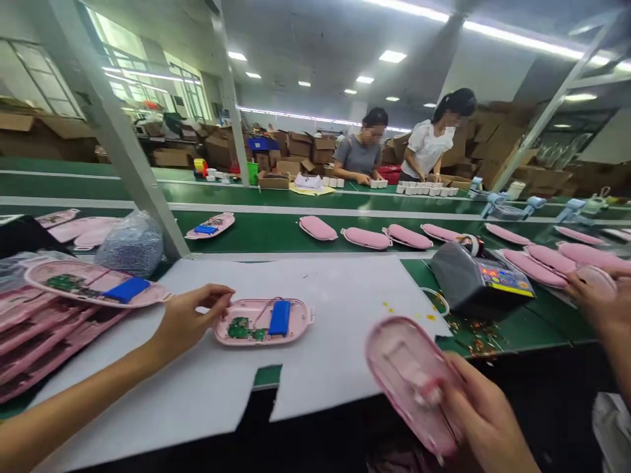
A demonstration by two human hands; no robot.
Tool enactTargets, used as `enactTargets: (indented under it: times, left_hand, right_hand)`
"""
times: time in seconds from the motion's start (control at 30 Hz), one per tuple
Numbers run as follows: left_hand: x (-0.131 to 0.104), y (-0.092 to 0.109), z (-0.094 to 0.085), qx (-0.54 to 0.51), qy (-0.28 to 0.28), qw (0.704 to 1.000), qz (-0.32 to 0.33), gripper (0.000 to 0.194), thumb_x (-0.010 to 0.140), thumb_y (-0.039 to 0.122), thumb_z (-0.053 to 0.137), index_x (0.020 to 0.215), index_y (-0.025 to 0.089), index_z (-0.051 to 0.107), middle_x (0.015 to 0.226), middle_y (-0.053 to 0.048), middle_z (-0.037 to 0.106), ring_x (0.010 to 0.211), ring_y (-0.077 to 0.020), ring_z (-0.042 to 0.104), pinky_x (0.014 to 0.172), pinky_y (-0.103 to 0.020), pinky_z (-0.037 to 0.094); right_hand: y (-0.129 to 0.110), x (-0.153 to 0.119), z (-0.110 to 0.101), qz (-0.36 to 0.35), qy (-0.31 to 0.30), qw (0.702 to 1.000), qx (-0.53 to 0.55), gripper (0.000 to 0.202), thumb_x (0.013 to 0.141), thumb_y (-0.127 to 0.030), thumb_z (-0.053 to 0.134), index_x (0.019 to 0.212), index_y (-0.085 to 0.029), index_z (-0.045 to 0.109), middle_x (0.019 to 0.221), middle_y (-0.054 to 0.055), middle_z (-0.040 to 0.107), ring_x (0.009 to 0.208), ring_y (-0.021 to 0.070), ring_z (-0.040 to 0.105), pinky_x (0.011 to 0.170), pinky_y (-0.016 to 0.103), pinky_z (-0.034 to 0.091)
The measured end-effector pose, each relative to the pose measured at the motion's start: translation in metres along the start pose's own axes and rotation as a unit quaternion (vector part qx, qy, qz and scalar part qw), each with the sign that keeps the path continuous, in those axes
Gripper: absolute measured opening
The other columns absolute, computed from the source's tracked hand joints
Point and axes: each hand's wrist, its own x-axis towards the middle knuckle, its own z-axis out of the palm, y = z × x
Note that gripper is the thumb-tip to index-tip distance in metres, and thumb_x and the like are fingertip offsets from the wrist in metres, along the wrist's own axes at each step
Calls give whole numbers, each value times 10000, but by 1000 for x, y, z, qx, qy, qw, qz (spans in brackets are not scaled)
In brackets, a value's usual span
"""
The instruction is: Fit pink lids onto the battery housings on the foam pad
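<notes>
The left hand (pixel 190 320), fingers nearly together, meets a pink oval plastic shell (pixel 298 323) on a white sheet (pixel 345 282), grip unclear; rim-only contact best spares inner parts. The right hand's (pixel 486 410) fingers clamp a glossy pink plastic cover (pixel 401 378).

The pink base (pixel 300 322) lies flat on the white sheet (pixel 345 289), open side up, a small tab at its right end. Inside are two green boards (pixel 240 327), one larger, toward the left, a blue battery (pixel 279 318) standing crosswise at the right, and thin reddish wires. The pink cover (pixel 401 364), an elongated oval, is tilted in the right hand (pixel 486 414), inner side showing, slightly blurred.
</notes>
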Motion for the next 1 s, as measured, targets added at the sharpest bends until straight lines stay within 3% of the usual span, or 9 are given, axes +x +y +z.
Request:
enactTargets:
  times: [0.17, 0.23, 0.33, 0.43, 0.6, 0.7, 0.8, 0.9, 1.0]
  left_hand:
    - [-20, -16, -5, -43, -5, 999, 29, 210, 825, 348, 566, 884, 175, 670, 735, 5, 694, 655, -142, 641, 577, -211, 515]
    - [-26, -17, -4, -62, -2, 997, 45, 177, 848, 292, 555, 886, 168, 675, 758, -19, 697, 652, -133, 629, 572, -209, 503]
    - [-33, -14, -2, -94, -6, 993, 73, 153, 866, 231, 540, 885, 157, 672, 747, -23, 687, 616, -110, 597, 581, -208, 489]
    - [-38, -9, -2, -133, 1, 988, 79, 133, 869, 185, 530, 888, 152, 658, 731, -13, 667, 596, -93, 573, 582, -200, 479]
    - [-43, -5, -3, -132, 43, 986, 93, 113, 881, 172, 535, 892, 172, 648, 902, -41, 587, 718, -103, 566, 609, -206, 483]
    - [-46, -6, -2, -12, 104, 985, 136, 125, 881, 160, 544, 920, 199, 656, 1008, -61, 545, 847, -153, 552, 695, -275, 492]
    - [-47, -7, 0, 94, 135, 972, 166, 143, 894, 158, 526, 927, 204, 658, 1026, -76, 553, 929, -202, 524, 764, -349, 488]
    - [-44, -4, -3, 81, 101, 966, 225, 127, 887, 168, 552, 886, 190, 677, 1209, -100, 511, 1094, -238, 483, 911, -402, 470]
    - [-39, -2, -9, -31, 32, 967, 252, 67, 841, 199, 641, 855, 195, 707, 1325, -87, 452, 1199, -240, 445, 1009, -390, 434]
  right_hand:
    - [-79, 99, 81, -105, -129, 985, 35, 186, 849, -260, 428, 833, -187, 598, 702, -20, 569, 634, 138, 492, 573, 243, 379]
    - [-104, 129, 115, -100, -165, 979, 69, 149, 821, -254, 463, 824, -182, 594, 698, -23, 556, 621, 129, 473, 546, 233, 355]
    - [-123, 150, 156, -22, -167, 959, 226, 214, 777, -332, 574, 918, -173, 596, 786, -4, 610, 686, 142, 535, 563, 225, 401]
    - [-131, 149, 184, 51, -153, 921, 354, 442, 700, -390, 715, 1057, -172, 571, 930, 38, 662, 799, 176, 599, 676, 270, 493]
    - [-142, 124, 207, 50, -201, 910, 360, 481, 650, -400, 785, 1007, -150, 581, 930, 79, 682, 825, 241, 635, 687, 366, 549]
    - [-145, 108, 214, 20, -173, 928, 329, 491, 651, -432, 779, 1002, -140, 598, 932, 93, 686, 833, 258, 636, 658, 350, 550]
    - [-150, 96, 217, 22, -108, 958, 265, 488, 607, -485, 783, 887, -114, 634, 798, 92, 689, 733, 253, 633, 599, 324, 535]
    - [-162, 88, 218, 21, -53, 964, 261, 502, 573, -490, 792, 871, -113, 648, 789, 89, 695, 750, 256, 643, 616, 311, 538]
    - [-175, 83, 219, 27, -30, 945, 324, 506, 597, -440, 791, 954, -115, 641, 862, 88, 700, 794, 254, 655, 615, 302, 551]
